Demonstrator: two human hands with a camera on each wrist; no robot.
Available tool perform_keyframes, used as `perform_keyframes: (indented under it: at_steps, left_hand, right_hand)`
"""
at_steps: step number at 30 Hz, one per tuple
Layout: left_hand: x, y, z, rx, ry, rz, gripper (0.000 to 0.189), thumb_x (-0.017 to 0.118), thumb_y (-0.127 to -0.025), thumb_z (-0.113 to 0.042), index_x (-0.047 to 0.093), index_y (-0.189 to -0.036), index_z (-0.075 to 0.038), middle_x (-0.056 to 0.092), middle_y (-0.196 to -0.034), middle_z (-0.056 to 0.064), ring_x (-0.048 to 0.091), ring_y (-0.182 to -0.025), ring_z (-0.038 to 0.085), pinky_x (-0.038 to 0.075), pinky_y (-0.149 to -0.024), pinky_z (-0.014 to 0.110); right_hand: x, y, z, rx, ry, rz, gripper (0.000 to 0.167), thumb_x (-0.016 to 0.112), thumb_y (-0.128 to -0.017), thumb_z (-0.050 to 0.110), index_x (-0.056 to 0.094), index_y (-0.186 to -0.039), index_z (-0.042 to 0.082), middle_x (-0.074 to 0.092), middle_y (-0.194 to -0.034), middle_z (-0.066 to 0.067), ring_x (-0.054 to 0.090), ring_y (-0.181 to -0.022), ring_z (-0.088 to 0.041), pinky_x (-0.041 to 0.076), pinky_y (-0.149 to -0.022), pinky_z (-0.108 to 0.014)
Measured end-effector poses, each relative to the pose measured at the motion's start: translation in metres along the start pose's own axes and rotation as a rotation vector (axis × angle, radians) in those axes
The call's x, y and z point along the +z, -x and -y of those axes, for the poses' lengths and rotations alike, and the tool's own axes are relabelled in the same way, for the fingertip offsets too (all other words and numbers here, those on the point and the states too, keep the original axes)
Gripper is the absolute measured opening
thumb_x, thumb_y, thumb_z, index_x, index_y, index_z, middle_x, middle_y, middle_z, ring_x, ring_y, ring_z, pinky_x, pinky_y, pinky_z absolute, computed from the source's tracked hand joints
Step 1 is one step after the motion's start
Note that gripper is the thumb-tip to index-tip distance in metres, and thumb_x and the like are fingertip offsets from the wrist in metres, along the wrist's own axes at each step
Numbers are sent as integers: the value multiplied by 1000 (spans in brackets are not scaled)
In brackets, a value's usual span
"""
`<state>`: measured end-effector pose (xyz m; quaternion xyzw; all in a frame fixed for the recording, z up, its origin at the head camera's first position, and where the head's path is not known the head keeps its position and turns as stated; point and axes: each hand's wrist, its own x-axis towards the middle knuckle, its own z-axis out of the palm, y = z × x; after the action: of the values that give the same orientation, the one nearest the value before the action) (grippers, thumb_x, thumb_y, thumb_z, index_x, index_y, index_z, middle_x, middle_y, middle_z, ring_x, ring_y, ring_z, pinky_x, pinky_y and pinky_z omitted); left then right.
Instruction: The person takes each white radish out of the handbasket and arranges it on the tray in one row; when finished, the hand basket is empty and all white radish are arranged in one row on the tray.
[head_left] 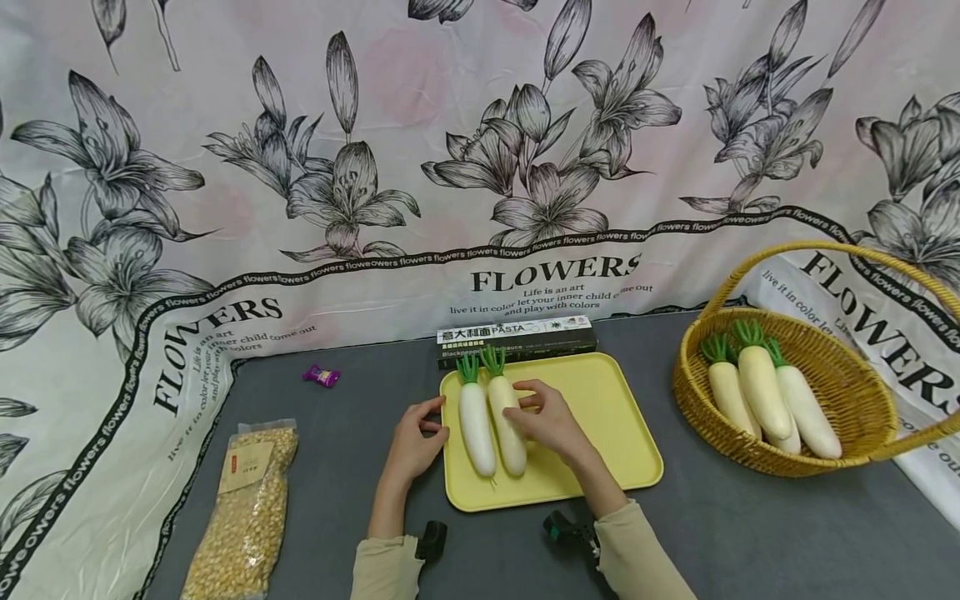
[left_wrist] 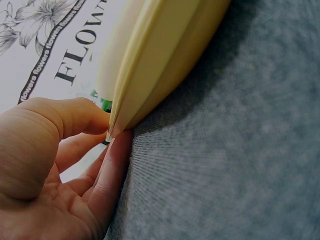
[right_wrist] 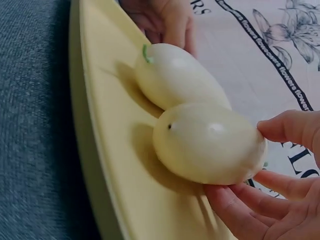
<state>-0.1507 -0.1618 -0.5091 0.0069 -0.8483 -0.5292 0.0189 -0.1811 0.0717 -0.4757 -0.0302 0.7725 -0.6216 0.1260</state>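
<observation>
Pinching lightly should suit the glossy, cream-coloured, tapering radish (head_left: 507, 425), since its rounded body could roll; the right hand (head_left: 551, 419) has thumb and fingers clamped on it. It lies right of a whiter, green-topped radish (head_left: 476, 429) on the left half of a yellow, round-cornered, plastic-looking tray (head_left: 600, 433), whose left rim the left hand (head_left: 417, 437) grips between thumb and fingers.
</observation>
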Motion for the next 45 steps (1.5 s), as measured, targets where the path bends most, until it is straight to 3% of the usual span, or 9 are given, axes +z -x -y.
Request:
perform_keyframes:
  at_steps: [15, 32, 38, 45]
  left_hand:
    - [0, -1, -1, 2, -2, -3, 51, 66, -86, 1, 60, -136, -5, 58, -118, 14, 65, -92, 27, 54, -81, 42]
    - [0, 0, 1, -11, -13, -1, 51, 66, -86, 0, 60, -136, -6, 58, -118, 14, 65, -93, 27, 54, -81, 41]
    - [1, 1, 2, -11, -21, 1, 51, 67, -86, 0, 60, -136, -6, 58, -118, 14, 65, -93, 27, 54, -81, 42]
    - [1, 0, 0, -13, -12, -9, 51, 66, -86, -1, 60, -136, -6, 58, -117, 14, 65, -92, 26, 54, -82, 42]
  right_hand:
    - [8, 0, -2, -16, 57, -24, 50, 72, -88, 16, 56, -133, -1, 60, -117, -23, 63, -98, -32, 58, -68, -41]
    - [-7, 0, 0, -14, 36, -14, 48, 68, -92, 15, 55, -134, -4, 63, -113, -23, 66, -92, -31, 58, -70, -41]
    - [-24, -1, 8, -52, 50, -6, 49, 65, -94, 16, 52, -136, -6, 62, -116, -26, 65, -97, -40, 57, -76, -46]
    - [-62, -1, 25, -102, 101, -29, 51, 60, -98, 17, 47, -140, -7, 60, -122, -29, 61, -108, -46, 54, -86, -51]
